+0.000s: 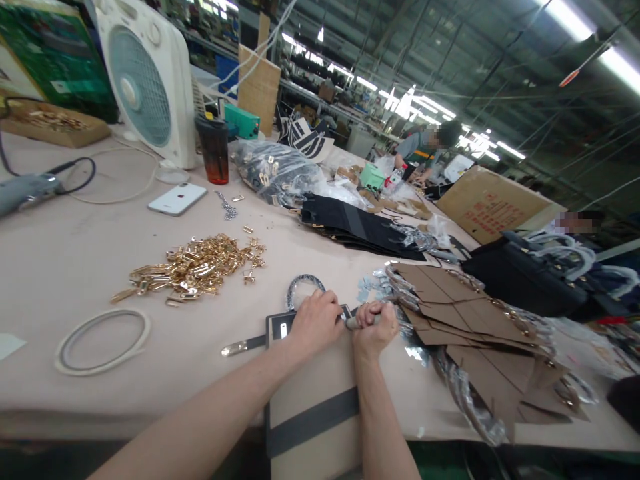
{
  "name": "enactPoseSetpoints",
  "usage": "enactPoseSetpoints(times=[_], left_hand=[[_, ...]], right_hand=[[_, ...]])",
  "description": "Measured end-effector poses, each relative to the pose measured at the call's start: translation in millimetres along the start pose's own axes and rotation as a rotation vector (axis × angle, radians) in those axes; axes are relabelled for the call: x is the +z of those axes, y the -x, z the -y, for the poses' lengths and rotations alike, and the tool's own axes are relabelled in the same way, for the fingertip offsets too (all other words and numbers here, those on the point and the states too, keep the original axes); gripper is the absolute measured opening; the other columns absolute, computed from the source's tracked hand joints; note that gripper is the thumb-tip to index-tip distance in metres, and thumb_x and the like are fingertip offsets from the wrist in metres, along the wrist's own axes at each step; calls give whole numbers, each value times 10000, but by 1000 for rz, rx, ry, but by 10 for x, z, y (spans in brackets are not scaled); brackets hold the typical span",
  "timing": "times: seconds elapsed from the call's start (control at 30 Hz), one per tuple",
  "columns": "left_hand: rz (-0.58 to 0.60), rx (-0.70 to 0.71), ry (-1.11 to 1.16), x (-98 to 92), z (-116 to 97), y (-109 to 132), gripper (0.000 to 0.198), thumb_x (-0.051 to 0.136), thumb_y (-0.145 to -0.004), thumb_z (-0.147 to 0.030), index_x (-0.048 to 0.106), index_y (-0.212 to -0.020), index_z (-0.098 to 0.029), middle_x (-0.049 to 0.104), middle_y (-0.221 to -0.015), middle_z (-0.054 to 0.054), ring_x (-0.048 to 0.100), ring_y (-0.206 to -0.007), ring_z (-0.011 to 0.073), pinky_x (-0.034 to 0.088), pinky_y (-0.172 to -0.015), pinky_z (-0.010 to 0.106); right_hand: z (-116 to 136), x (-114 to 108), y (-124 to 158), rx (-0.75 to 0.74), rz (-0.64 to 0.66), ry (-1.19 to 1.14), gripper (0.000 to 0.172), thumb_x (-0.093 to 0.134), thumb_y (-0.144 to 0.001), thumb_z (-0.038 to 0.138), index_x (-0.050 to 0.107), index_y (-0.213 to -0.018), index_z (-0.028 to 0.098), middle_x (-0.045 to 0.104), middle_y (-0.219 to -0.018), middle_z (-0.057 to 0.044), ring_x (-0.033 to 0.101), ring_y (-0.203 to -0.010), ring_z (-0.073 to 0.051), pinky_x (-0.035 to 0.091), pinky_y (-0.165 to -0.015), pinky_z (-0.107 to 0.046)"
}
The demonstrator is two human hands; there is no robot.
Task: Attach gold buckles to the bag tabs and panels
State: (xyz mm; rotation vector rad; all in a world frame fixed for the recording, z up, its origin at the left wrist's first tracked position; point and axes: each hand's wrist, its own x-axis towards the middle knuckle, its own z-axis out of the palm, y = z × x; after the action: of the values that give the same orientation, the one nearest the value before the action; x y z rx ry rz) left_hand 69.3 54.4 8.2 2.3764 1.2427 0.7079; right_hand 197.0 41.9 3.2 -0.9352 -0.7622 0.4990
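At a factory worktop [75, 267], your left hand [315, 325] bears down on a tan panel [310, 407] banded in dark grey, while your right hand [375, 328] closes firmly around a grey-handled hand tool [356, 323], its tip hidden by your fingers near the panel's upper edge. The panel lies across the worktop's near edge and runs off it toward you, and a black strap [247, 345] with a metal tip extends left from its top end. Your left hand's fingers are out of view, so whether they grip anything or only press flat cannot be told. The step in hand appears to be work at that top edge, with the tool set against the panel; the next move looks to call for a steady left-hand hold and a tool kept on its spot. Just beyond your hands lies a plastic-wrapped ring [305, 290]. To your left sits a heap of gold metal fittings [190, 267], with a coil of pale cord [103, 341] nearer the edge. To your right, tan card patterns [475, 333] lie piled among clear plastic. Farther along, a co-worker [423, 150] bends over the far end of the worktop, near a cardboard carton [493, 203].
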Motion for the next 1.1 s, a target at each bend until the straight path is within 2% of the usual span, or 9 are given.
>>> enactPoseSetpoints(times=[0.13, 0.23, 0.3, 0.47, 0.53, 0.73, 0.87, 0.97, 1.1], left_hand=[[-1, 23, -18, 15, 3, 28, 133, 672, -886, -328, 747, -924, -225, 647, -1065, 101, 547, -1065, 312, 518, -847, 451], [-3, 36, -34, 8, -5, 50, 201, 726, -840, -357, 722, -985, -219, 641, -1097, 108, 539, -1097, 325, 512, -865, 462], [-12, 31, -47, 7, -7, 60, 250, 746, -831, -384, 709, -1012, -216, 644, -1099, 104, 535, -1110, 327, 508, -881, 473], [-23, 33, -16, 44, 12, 70, 387, 796, -805, -503, 702, -1056, -224, 662, -1091, 78, 531, -1122, 322, 512, -921, 471], [-24, 34, -18, 58, 16, 70, 426, 818, -783, -509, 699, -1075, -223, 665, -1099, 72, 539, -1119, 318, 514, -934, 463], [23, -5, -39, 52, -3, 64, 382, 803, -800, -485, 690, -1054, -223, 673, -1118, 74, 612, -1052, 295, 522, -887, 443], [30, -7, -42, 46, -7, 71, 366, 793, -808, -485, 692, -1035, -216, 680, -1097, 74, 623, -1055, 302, 521, -872, 444], [21, -22, -39, 46, 0, 80, 357, 776, -824, -485, 691, -1032, -208, 682, -1094, 77, 627, -1054, 304, 519, -863, 440], [36, -17, -56, 41, 9, 82, 313, 739, -846, -448, 693, -1027, -195, 685, -1057, 75, 630, -1016, 292, 521, -843, 428]], right_hand=[[-61, 55, -34, 25, 106, 244, 453, 508, -1012, 506, 476, -660, 222, 376, -499, 76, 363, -391, -91, 296, -403, -240], [-85, 98, -62, 34, 175, 393, 478, 524, -1000, 536, 493, -644, 218, 421, -494, 60, 378, -394, -94, 303, -400, -251], [-69, 93, -71, 57, 177, 365, 475, 535, -994, 540, 490, -648, 217, 410, -494, 65, 371, -395, -92, 303, -400, -245], [70, 0, -157, 38, 53, 27, 421, 525, -996, 477, 429, -674, 223, 341, -514, 91, 315, -392, -76, 292, -409, -213], [96, 6, -229, 43, 52, -38, 400, 549, -979, 460, 434, -679, 221, 339, -512, 94, 303, -385, -71, 281, -402, -205], [-80, 160, -382, 261, 157, 37, 455, 617, -914, 578, 434, -686, 229, 338, -480, 109, 289, -362, -67, 232, -360, -192], [-134, 183, -395, 338, 212, 54, 427, 624, -914, 550, 451, -695, 226, 352, -493, 107, 291, -367, -68, 221, -357, -195], [-112, 169, -315, 284, 272, 126, 415, 581, -957, 503, 466, -675, 222, 353, -484, 100, 310, -368, -76, 236, -365, -207], [-68, 142, -128, 70, 364, 325, 476, 559, -996, 481, 486, -613, 206, 425, -490, 61, 383, -414, -89, 309, -410, -229]])
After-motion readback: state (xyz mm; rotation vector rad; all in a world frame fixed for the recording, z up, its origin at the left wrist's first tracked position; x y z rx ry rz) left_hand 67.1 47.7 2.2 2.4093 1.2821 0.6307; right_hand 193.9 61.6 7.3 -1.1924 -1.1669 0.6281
